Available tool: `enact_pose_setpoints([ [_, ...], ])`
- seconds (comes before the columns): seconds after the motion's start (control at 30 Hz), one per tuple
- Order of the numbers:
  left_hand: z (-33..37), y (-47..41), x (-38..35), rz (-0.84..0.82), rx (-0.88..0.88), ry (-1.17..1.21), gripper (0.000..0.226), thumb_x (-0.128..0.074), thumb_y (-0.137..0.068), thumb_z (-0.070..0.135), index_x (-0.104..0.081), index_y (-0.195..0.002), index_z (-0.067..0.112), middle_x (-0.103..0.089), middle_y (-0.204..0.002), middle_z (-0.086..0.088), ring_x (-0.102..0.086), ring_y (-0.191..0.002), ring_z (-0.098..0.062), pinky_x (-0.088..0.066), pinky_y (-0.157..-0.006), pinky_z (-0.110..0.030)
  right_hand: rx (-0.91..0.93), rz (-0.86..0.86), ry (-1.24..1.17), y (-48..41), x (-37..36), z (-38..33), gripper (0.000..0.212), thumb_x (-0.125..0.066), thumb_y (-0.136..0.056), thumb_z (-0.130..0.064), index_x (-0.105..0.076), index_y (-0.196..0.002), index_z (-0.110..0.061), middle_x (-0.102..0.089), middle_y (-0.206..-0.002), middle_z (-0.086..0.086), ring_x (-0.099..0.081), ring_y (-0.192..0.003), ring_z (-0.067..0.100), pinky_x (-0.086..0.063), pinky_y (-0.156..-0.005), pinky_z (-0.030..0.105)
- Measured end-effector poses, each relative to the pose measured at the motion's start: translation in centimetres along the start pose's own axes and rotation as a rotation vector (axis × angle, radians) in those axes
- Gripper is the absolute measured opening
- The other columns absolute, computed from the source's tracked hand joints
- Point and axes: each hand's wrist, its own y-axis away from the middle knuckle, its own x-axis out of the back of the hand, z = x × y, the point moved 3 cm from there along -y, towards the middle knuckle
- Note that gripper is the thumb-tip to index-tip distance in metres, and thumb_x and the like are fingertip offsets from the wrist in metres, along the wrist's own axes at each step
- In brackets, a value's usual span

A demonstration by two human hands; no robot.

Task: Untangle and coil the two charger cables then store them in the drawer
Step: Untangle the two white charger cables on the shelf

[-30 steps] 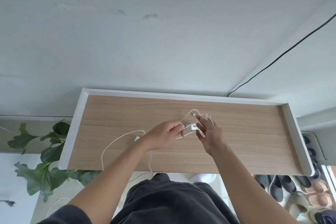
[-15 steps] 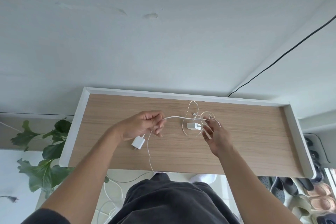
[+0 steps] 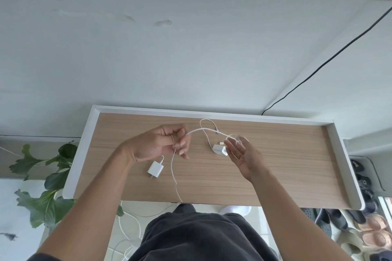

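Observation:
Two white charger cables lie on the wooden tray top (image 3: pixel 275 165). My left hand (image 3: pixel 161 144) grips one white cable (image 3: pixel 201 130), which runs right toward my other hand and also hangs down over the front edge. A white plug adapter (image 3: pixel 155 169) lies just below my left hand. A second white adapter (image 3: pixel 219 150) rests beside my right hand (image 3: pixel 244 154), whose fingers are spread and relaxed, with a thin cable loop (image 3: pixel 232 136) at the fingertips. Another loop (image 3: pixel 206 121) curls toward the back rim.
The tray has a raised white rim (image 3: pixel 84 144) on the left, back and right. A green plant (image 3: pixel 46 176) stands at lower left. More white cable (image 3: pixel 129 231) trails on the floor. Shoes (image 3: pixel 360 229) sit at lower right. A black cable (image 3: pixel 318 67) runs along the wall.
My left hand has pulled the cable leftward, apart from my right hand. My right hand has let go of the adapter and its fingers have spread. The left adapter now lies on the tray.

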Motion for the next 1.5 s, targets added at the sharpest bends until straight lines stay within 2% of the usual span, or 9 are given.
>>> enact_pose_setpoints([
  [0.17, -2.5, -0.6, -0.4, -0.134, 0.579, -0.454, 0.042, -0.047, -0.116, 0.046, -0.077, -0.1, 0.021, -0.081, -0.102, 0.005, -0.074, -0.104, -0.018, -0.053, -0.107, -0.038, 0.01, -0.103, -0.023, 0.3, -1.4, -0.6, 0.025, -0.071, -0.108, -0.014, -0.07, -0.131, -0.005, -0.075, -0.144, 0.014, -0.083, -0.108, 0.018, -0.069, -0.085, 0.031],
  [0.27, -4.9, -2.5, -1.2, -0.003, 0.75, -0.47, 0.064, -0.03, -0.116, 0.059, -0.079, -0.124, 0.018, -0.084, -0.119, 0.005, -0.078, -0.117, -0.017, -0.045, -0.117, -0.041, 0.061, -0.062, 0.083, 0.7, -2.0, -0.2, 0.034, -0.075, -0.105, -0.014, -0.069, -0.139, -0.013, -0.078, -0.141, 0.004, -0.078, -0.113, 0.014, -0.061, -0.09, 0.031],
  [0.47, -7.1, -8.3, -5.6, 0.25, 0.482, -0.471, 0.047, -0.034, -0.116, 0.055, -0.071, -0.119, 0.026, -0.081, -0.113, 0.01, -0.076, -0.103, 0.002, -0.054, -0.105, -0.03, 0.051, -0.045, 0.176, 1.5, -3.0, 2.9, 0.031, -0.069, -0.11, -0.018, -0.076, -0.139, -0.021, -0.081, -0.133, -0.012, -0.068, -0.125, 0.012, -0.051, -0.096, 0.038],
  [0.6, -9.3, -9.8, -6.7, 0.299, 0.451, -0.588, 0.039, -0.047, -0.111, 0.053, -0.07, -0.1, 0.024, -0.082, -0.105, -0.001, -0.081, -0.092, -0.021, -0.062, -0.092, -0.043, 0.035, -0.08, 0.156, 1.4, -2.4, 3.5, 0.032, -0.067, -0.11, -0.018, -0.075, -0.141, -0.02, -0.079, -0.137, -0.012, -0.066, -0.13, 0.011, -0.05, -0.099, 0.039],
  [0.83, -8.2, -6.2, -4.9, -0.144, 0.481, -0.555, 0.028, -0.051, -0.116, 0.04, -0.066, -0.096, 0.026, -0.065, -0.085, 0.003, -0.064, -0.074, -0.013, -0.061, -0.084, -0.032, 0.042, -0.045, 0.055, 0.3, -0.3, 1.4, 0.014, -0.074, -0.106, -0.015, -0.069, -0.119, -0.018, -0.079, -0.134, 0.01, -0.08, -0.1, 0.014, -0.061, -0.082, 0.03],
  [0.93, -7.6, -3.9, -3.7, -0.303, 0.538, -0.381, 0.026, -0.054, -0.116, 0.035, -0.067, -0.098, 0.023, -0.059, -0.084, 0.006, -0.056, -0.07, -0.007, -0.061, -0.087, -0.035, 0.05, -0.003, -0.004, -0.5, 1.1, 0.3, 0.041, -0.075, -0.106, -0.012, -0.065, -0.144, 0.001, -0.075, -0.118, 0.012, -0.078, -0.082, 0.015, -0.064, -0.069, 0.025],
  [1.23, -1.6, 0.5, -1.6, -0.431, 0.267, -0.004, 0.04, -0.033, -0.114, -0.003, -0.067, -0.099, 0.011, -0.045, -0.09, -0.017, -0.044, -0.075, -0.018, -0.047, -0.079, -0.029, 0.042, 0.054, -0.022, -1.1, 3.0, -1.0, 0.025, -0.075, -0.105, -0.014, -0.068, -0.13, -0.014, -0.079, -0.1, 0.0, -0.076, -0.071, 0.004, -0.062, -0.061, 0.02],
  [1.37, 1.5, 1.3, -1.5, -0.483, 0.137, 0.026, 0.026, -0.048, -0.113, 0.013, -0.069, -0.099, 0.006, -0.051, -0.09, -0.015, -0.045, -0.076, -0.022, -0.039, -0.074, -0.035, 0.033, 0.058, -0.028, -1.4, 3.4, -1.2, 0.009, -0.074, -0.105, -0.009, -0.073, -0.113, -0.004, -0.07, -0.094, 0.004, -0.069, -0.064, 0.007, -0.059, -0.058, 0.017],
  [1.5, 0.7, 1.2, 0.6, -0.304, 0.409, -0.225, 0.03, -0.045, -0.119, 0.014, -0.072, -0.106, 0.007, -0.065, -0.09, -0.012, -0.058, -0.085, -0.021, -0.048, -0.085, -0.039, 0.078, 0.094, -0.033, -1.4, 3.5, -1.5, 0.042, -0.076, -0.103, -0.006, -0.065, -0.143, 0.001, -0.08, -0.109, 0.007, -0.078, -0.08, 0.011, -0.064, -0.065, 0.021],
])
